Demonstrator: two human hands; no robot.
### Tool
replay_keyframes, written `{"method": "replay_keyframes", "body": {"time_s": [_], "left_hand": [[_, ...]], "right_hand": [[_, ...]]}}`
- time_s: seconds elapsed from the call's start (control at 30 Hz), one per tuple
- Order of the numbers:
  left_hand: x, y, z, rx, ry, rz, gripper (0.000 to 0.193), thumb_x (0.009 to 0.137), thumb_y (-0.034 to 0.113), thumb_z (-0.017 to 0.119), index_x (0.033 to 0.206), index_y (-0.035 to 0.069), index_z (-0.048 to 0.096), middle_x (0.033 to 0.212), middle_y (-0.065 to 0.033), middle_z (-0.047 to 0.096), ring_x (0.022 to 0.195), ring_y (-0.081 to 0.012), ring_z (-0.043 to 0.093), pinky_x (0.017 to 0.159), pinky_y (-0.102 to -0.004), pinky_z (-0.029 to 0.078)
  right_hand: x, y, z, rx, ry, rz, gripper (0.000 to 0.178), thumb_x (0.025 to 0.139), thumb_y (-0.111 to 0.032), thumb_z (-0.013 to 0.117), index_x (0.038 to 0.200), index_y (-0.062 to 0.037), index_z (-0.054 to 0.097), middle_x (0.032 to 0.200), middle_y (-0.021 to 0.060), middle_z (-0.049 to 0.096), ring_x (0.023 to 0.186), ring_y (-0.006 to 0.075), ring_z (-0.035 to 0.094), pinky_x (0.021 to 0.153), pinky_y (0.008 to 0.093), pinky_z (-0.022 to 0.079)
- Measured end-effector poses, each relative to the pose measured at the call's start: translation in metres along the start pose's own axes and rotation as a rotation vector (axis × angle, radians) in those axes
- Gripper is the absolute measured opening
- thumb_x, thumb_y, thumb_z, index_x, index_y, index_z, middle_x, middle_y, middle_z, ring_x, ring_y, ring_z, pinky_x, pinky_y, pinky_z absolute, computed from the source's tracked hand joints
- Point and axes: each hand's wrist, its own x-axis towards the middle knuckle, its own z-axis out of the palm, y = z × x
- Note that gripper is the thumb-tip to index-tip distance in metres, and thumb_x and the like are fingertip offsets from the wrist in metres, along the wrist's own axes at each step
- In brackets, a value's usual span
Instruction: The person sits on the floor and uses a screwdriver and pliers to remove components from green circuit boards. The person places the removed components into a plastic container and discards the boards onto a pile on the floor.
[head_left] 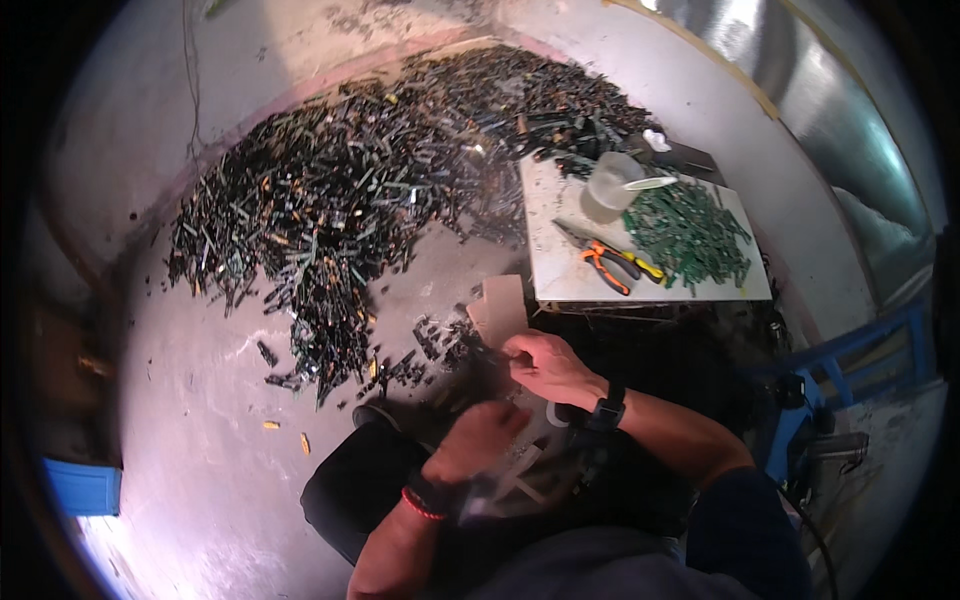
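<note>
My right hand (pixel 550 368) is held out over my lap with its fingers curled in a pinch. A dark bit shows at the fingertips, too small and blurred to name. Just below and to the left, my left hand (pixel 482 438) is smeared by motion, so its fingers cannot be read. A piece of tan cardboard (pixel 503 308) lies just beyond my right hand. Small dark scraps (pixel 445 340) are scattered on the floor left of it. Below my hands, blurred pale pieces (pixel 520 485) lie in the shade between my legs.
A large heap of dark strips (pixel 340 190) covers the floor ahead. On the low white table (pixel 550 275) at right are orange-handled pliers (pixel 603 265), a yellow-handled tool (pixel 645 268), a plastic cup (pixel 608 190) and green circuit-board strips (pixel 690 235). A blue chair (pixel 860 345) stands right.
</note>
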Motion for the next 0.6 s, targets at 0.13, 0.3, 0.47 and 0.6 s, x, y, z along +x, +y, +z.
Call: {"method": "replay_keyframes", "body": {"time_s": [0.13,0.3,0.47,0.6], "left_hand": [[0.0,0.01,-0.016,-0.232,0.1,-0.163,0.041,0.096,0.038,0.046,0.081,0.002,0.057,0.068,-0.0076,0.055,0.061,-0.0169,0.054,0.056,-0.032,0.042],[-0.014,0.007,-0.009,-0.604,0.277,-0.343,0.055,0.093,0.058,0.042,0.082,0.006,0.056,0.067,-0.0022,0.053,0.057,-0.0129,0.05,0.053,-0.0257,0.042],[-0.024,-0.003,0.019,-0.849,0.351,-0.363,0.057,0.091,0.062,0.041,0.087,0.007,0.055,0.069,-0.0032,0.054,0.061,-0.0132,0.052,0.055,-0.0264,0.042],[-0.033,0.014,0.043,-0.648,0.291,-0.398,0.062,0.092,0.062,0.038,0.098,0.003,0.056,0.071,-0.0061,0.059,0.061,-0.0139,0.054,0.057,-0.0273,0.044]], "right_hand": [[-0.041,-0.007,-0.03,-0.029,0.111,0.003,0.015,0.077,0.0,0.057,0.092,-0.0006,0.057,0.071,0.0137,0.059,0.059,0.0266,0.058,0.056,0.0329,0.046],[-0.078,-0.026,-0.046,0.025,0.061,0.034,0.014,0.081,-0.005,0.06,0.093,0.001,0.058,0.078,0.0181,0.062,0.072,0.0333,0.063,0.063,0.0348,0.05],[-0.094,-0.014,-0.052,0.184,-0.063,-0.081,0.017,0.084,-0.011,0.064,0.098,-0.0004,0.064,0.077,0.0122,0.064,0.066,0.0188,0.062,0.061,0.0299,0.048],[-0.098,-0.002,-0.057,0.325,-0.246,-0.011,0.022,0.089,-0.017,0.062,0.103,0.0002,0.065,0.08,0.0079,0.067,0.068,0.0145,0.061,0.062,0.0292,0.049]]}}
